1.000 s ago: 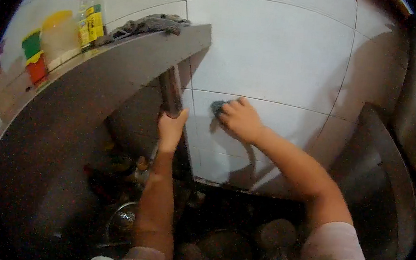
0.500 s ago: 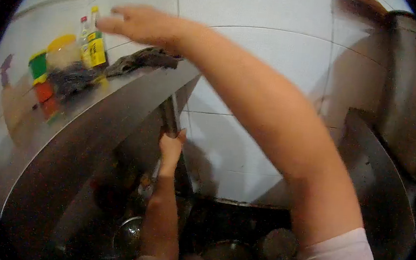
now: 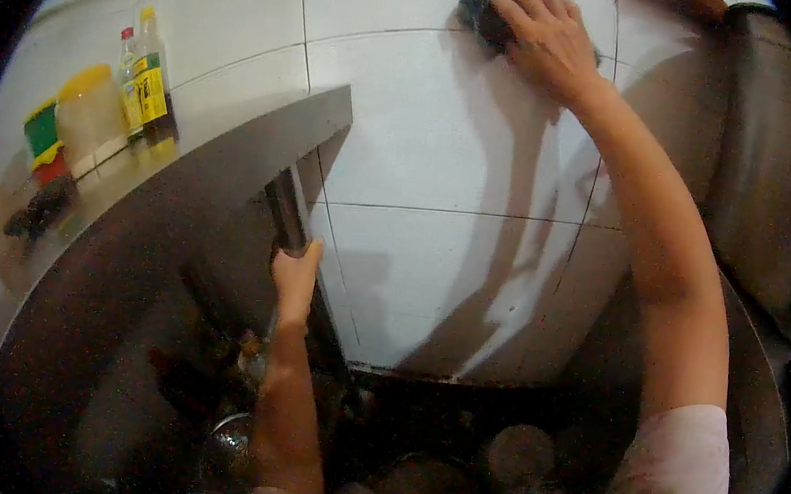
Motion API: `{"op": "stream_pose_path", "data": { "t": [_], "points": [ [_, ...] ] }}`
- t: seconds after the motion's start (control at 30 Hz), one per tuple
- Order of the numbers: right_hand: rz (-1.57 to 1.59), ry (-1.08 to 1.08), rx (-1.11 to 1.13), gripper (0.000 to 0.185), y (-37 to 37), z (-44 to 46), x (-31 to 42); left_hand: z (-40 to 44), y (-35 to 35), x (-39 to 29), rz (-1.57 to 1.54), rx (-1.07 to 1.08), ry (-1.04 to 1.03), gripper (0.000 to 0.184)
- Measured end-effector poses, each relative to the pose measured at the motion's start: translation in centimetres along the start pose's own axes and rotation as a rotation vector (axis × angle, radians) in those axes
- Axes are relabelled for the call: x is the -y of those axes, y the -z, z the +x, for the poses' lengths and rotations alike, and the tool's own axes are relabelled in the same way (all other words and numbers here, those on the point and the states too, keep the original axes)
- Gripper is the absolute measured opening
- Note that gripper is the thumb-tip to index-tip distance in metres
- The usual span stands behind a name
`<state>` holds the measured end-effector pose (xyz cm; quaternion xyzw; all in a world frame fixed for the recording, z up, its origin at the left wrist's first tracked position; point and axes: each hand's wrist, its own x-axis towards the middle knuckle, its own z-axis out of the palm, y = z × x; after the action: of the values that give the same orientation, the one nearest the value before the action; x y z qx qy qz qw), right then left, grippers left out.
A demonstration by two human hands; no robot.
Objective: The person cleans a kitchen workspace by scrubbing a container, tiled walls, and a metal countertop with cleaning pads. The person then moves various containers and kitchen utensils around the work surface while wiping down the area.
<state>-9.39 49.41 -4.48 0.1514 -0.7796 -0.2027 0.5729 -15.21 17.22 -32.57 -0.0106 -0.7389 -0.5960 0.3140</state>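
Note:
High on the white tiled wall (image 3: 443, 129), my right hand (image 3: 550, 39) presses a dark grey cloth (image 3: 484, 15) against the tiles, its fingers bent over the cloth. My left hand (image 3: 296, 276) is wrapped round a dark upright post (image 3: 287, 211) under the end of the grey counter (image 3: 318, 113). A small dark bunched thing (image 3: 41, 208) lies on the counter at the far left, blurred.
Two bottles with yellow labels (image 3: 151, 89), a yellow-lidded jar (image 3: 92, 108) and a green container (image 3: 42, 133) stand on the counter. Below, in the dark, are a shiny metal bowl (image 3: 230, 444) and round objects (image 3: 521, 454). A curved panel rises at the right.
My right hand went from the lower wall across to the counter, then back to the wall, higher up. The dark cloth on the counter's end is gone from there. My left hand kept its hold.

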Motion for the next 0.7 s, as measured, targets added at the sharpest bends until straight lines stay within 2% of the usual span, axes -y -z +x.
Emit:
{"op": "stream_pose_path", "data": {
  "t": [0.1,0.13,0.2,0.23,0.3,0.37,0.47,0.53,0.6,0.67,0.7],
  "points": [
    [-0.033,0.118,-0.371,0.049,-5.0,-0.5,3.4,0.0,0.4,-0.5,0.047,0.036,0.070,0.039],
    [0.115,0.168,-0.254,0.055,-6.8,-1.3,6.2,0.4,0.5,0.2,0.037,0.045,0.064,0.039],
    [0.280,0.281,-0.031,0.045,-8.7,-5.7,12.5,0.4,0.3,0.6,0.045,0.050,0.065,0.040],
    [0.371,0.349,-0.033,0.044,-10.2,-9.8,15.1,0.4,0.4,0.3,0.061,0.038,0.067,0.040],
    [0.458,0.467,0.107,0.043,-11.8,-17.8,17.1,0.3,0.6,0.0,0.084,0.010,0.037,0.039],
    [0.379,0.405,0.124,0.042,-10.8,-22.2,14.5,0.0,0.6,-0.2,0.098,-0.024,-0.016,0.038],
    [0.138,0.109,0.060,0.043,-9.1,-21.9,7.6,-0.6,0.3,-1.1,0.050,-0.017,0.086,0.035],
    [-0.105,-0.183,-0.177,0.047,-7.8,-18.0,3.3,-0.1,0.7,0.3,0.032,0.058,0.101,0.035],
    [-0.122,-0.540,-0.530,0.050,-7.6,-12.0,1.0,0.3,0.6,0.1,0.007,0.052,0.080,0.035],
    [-0.088,-0.502,-0.573,0.054,-8.0,-6.5,1.4,-0.4,0.3,-1.1,0.010,-0.008,0.052,0.036],
    [-0.140,-0.362,-0.540,0.055,-8.5,-3.8,1.9,0.2,0.3,-0.2,0.003,0.022,0.136,0.035]
  ]
}}
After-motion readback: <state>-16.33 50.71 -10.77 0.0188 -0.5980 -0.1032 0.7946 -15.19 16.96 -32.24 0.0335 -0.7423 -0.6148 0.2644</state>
